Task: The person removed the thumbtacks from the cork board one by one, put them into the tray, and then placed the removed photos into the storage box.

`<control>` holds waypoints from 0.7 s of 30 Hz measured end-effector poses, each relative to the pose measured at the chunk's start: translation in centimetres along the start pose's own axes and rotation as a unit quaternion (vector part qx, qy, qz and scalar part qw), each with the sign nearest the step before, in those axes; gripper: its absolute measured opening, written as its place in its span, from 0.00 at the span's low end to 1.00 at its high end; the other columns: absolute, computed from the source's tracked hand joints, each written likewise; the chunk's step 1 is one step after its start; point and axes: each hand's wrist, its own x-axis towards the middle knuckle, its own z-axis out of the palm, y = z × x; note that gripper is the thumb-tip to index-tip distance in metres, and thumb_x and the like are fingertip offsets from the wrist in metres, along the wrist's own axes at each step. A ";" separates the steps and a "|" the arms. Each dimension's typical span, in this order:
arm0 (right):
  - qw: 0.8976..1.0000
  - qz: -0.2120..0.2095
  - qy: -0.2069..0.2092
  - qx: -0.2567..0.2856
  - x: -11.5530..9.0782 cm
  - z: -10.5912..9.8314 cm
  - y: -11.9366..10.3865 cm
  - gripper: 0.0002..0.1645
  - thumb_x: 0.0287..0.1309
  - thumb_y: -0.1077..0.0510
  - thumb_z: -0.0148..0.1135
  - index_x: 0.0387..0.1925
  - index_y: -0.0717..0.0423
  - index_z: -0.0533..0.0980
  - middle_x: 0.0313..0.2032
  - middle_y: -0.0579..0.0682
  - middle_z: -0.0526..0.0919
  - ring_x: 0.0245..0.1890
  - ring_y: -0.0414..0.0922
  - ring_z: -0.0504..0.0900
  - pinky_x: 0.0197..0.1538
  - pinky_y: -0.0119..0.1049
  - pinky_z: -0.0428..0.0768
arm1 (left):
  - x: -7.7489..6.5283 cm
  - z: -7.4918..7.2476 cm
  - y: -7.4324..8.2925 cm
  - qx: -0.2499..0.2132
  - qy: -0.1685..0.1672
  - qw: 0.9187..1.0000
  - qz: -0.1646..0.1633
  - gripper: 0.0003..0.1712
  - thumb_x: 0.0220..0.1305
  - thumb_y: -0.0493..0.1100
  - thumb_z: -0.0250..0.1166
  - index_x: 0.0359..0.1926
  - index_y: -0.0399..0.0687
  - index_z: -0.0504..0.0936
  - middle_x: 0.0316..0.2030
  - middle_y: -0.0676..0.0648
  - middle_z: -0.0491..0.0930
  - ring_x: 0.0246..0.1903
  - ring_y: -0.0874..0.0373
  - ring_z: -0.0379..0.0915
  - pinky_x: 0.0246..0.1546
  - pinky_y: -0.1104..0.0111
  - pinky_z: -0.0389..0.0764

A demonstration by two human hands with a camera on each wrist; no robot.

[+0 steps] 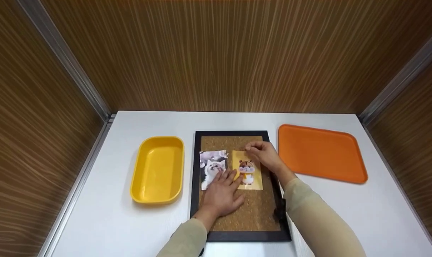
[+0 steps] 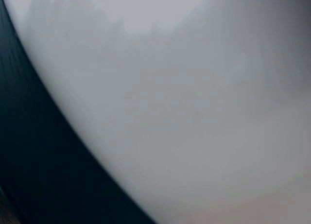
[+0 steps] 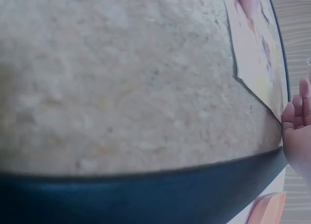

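Observation:
A black-framed cork board lies on the white table with two pictures on it. The kitten picture is on its left, the yellow hamster picture on its right. My left hand rests flat with spread fingers, overlapping the kitten picture's lower right and touching the hamster picture's left side. At the hamster picture's top edge, my right hand pinches a small clear pin between thumb and forefinger, mostly hidden in the head view. The left wrist view is blurred, with only a pale surface and a dark edge.
A yellow tub stands left of the board. An orange tray lies at the right, behind my right forearm. Wood-patterned walls enclose the table at the back and sides.

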 end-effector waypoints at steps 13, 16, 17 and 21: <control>0.997 -0.024 0.042 0.056 -0.1 -1.4 -2.0 0.16 0.71 0.61 0.68 0.48 0.75 0.81 0.40 0.60 0.86 0.38 0.46 0.78 0.43 0.38 0.80 | 0.1 0.2 -0.2 0.011 0.003 1.000 0.000 0.42 0.78 0.73 0.39 0.84 0.63 0.60 0.81 0.50 0.59 0.81 0.50 0.53 0.82 0.52 0.49; 0.997 -0.024 0.039 0.068 -0.1 -1.7 -2.5 0.15 0.72 0.62 0.68 0.48 0.73 0.82 0.39 0.53 0.86 0.39 0.46 0.79 0.45 0.38 0.82 | 0.1 0.1 -0.2 0.012 0.005 1.000 0.000 0.42 0.78 0.73 0.39 0.84 0.63 0.60 0.81 0.50 0.60 0.80 0.50 0.54 0.81 0.53 0.50; 0.996 -0.024 0.038 0.074 -0.2 -1.8 -2.6 0.14 0.72 0.62 0.67 0.48 0.73 0.82 0.39 0.53 0.85 0.39 0.46 0.80 0.47 0.40 0.84 | 0.1 0.1 -0.2 0.011 0.006 1.000 0.000 0.42 0.77 0.73 0.40 0.84 0.63 0.61 0.81 0.50 0.60 0.80 0.50 0.54 0.81 0.53 0.51; 0.994 -0.008 0.041 0.101 -0.3 -2.3 -3.4 0.13 0.73 0.60 0.67 0.49 0.69 0.83 0.40 0.57 0.85 0.40 0.50 0.81 0.51 0.46 0.84 | 0.1 0.2 -0.4 0.010 0.013 1.000 0.003 0.42 0.77 0.73 0.42 0.83 0.62 0.63 0.80 0.50 0.63 0.80 0.49 0.56 0.81 0.52 0.54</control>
